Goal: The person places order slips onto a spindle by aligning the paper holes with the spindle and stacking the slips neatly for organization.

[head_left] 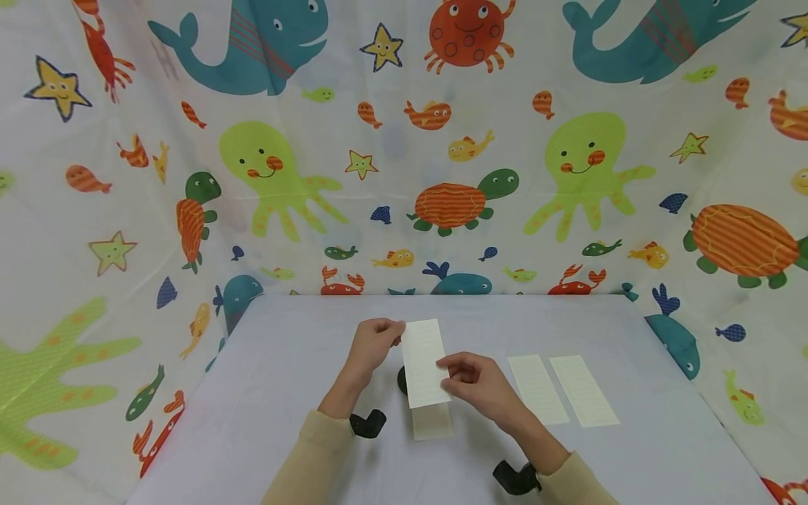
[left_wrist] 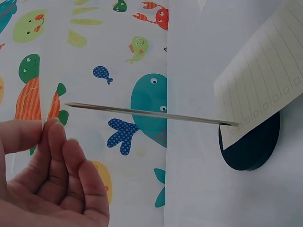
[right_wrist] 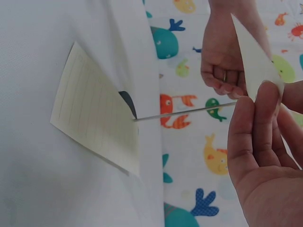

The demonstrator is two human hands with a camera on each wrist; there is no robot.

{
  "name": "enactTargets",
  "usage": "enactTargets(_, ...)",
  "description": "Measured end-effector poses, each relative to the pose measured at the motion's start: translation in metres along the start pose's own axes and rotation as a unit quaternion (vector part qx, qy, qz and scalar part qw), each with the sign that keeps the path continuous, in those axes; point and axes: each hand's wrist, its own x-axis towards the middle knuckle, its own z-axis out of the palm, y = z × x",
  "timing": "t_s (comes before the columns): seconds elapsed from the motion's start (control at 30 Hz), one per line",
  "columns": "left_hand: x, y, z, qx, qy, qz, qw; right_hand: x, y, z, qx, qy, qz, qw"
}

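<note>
Both hands hold up a cream paper slip (head_left: 424,361) in the head view. My left hand (head_left: 372,344) pinches its upper left edge between thumb and fingers. At its right edge, my right hand (head_left: 476,382) grips it with the fingertips. Behind it stands a bill spike with a round black base (left_wrist: 255,151) and a thin metal rod (left_wrist: 147,114). The rod's tip points toward the raised slip, close to it. Low on the rod, another lined slip (right_wrist: 94,106) is pierced through and sits tilted over the base.
Two more lined slips (head_left: 539,389), (head_left: 583,391) lie side by side on the white table (head_left: 297,351), right of the right hand. A curtain (head_left: 391,140) printed with sea animals hangs behind the table. Each wrist wears a black camera mount (head_left: 368,423).
</note>
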Motion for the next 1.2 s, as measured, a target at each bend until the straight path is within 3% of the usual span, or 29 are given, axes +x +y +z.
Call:
enactTargets(0.73,0.001,-0.017,0.006,0.000,0.000,0.016,0.9999,-0.002,0.002,0.006,0.021,0.013,0.053,0.998)
enactTargets(1.2,0.001,-0.015,0.009,0.010,0.000,0.010,0.9999,-0.001,0.005,0.009,0.015,0.026,0.061,0.998)
